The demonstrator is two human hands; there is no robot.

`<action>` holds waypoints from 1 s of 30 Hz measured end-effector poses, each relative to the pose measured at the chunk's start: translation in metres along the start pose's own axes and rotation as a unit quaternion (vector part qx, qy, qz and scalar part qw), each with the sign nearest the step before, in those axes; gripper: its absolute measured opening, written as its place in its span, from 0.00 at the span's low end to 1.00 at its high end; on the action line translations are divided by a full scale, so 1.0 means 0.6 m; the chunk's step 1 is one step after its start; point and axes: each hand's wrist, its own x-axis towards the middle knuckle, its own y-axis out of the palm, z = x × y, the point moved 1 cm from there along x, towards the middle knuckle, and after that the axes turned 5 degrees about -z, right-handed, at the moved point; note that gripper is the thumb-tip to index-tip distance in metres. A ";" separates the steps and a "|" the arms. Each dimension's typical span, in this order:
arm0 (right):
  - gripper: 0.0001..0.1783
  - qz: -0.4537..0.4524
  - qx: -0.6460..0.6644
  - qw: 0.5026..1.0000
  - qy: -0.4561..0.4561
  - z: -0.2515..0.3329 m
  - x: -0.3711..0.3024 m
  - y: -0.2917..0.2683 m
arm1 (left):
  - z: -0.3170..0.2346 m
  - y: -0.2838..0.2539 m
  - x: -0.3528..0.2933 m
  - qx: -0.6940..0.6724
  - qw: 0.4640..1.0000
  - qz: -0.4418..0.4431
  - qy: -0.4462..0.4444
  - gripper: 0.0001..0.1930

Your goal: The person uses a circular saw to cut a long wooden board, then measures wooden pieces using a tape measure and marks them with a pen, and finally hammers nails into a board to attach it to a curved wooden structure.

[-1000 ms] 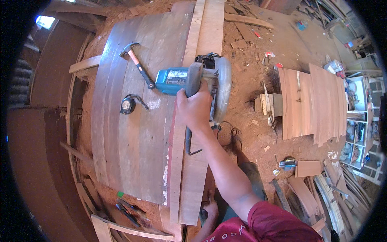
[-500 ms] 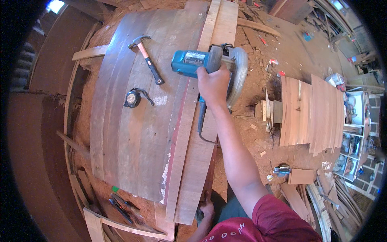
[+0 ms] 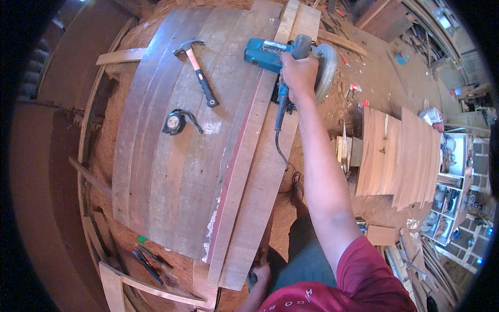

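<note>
My right hand (image 3: 300, 77) is wrapped round the rear handle of a blue circular saw (image 3: 264, 53). The saw rests over the far part of a long, light board (image 3: 249, 208) at the right side of the planked panel (image 3: 174, 171). Its round guard (image 3: 326, 70) faces right, and a black power cord (image 3: 281, 148) hangs from the handle toward me. Low in the view, my left hand (image 3: 262, 273) is beside the near end of the board, by my leg; its fingers are mostly hidden.
A claw hammer (image 3: 197, 73) and a black tape measure (image 3: 175, 122) lie on the panel. Dark tools (image 3: 148, 265) sit at the near left. Stacked planks (image 3: 397, 156) stand right, with offcuts (image 3: 416, 260) nearer me and shelves (image 3: 452, 182) beyond. Sawdust covers the ground.
My right hand and the circular saw have moved away from me and to the right along the board. The view has shifted a little. My left hand stays low beside the board.
</note>
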 end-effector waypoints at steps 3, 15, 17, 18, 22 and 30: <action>0.09 0.008 -0.001 1.000 0.019 -0.012 0.029 0.007 | -0.011 -0.024 0.008 -0.144 0.972 0.107 -0.151 0.33; 0.12 0.036 0.006 0.997 0.073 0.004 0.080 0.017 | -0.048 -0.074 0.036 -0.094 0.963 0.198 -0.160 0.30; 0.13 0.047 0.018 0.995 0.086 0.011 0.084 0.022 | -0.032 -0.056 0.021 -0.017 0.967 0.218 -0.130 0.28; 0.13 0.049 0.011 0.996 0.079 0.017 0.081 0.026 | -0.021 -0.046 0.011 0.018 0.966 0.229 -0.121 0.28; 0.15 0.021 -0.001 0.998 0.051 -0.001 0.110 0.025 | -0.007 -0.045 0.019 -0.032 0.962 0.228 -0.148 0.23; 0.18 -0.019 -0.098 0.994 -0.042 -0.025 0.168 0.052 | -0.054 -0.119 0.052 -0.164 0.965 0.133 -0.159 0.23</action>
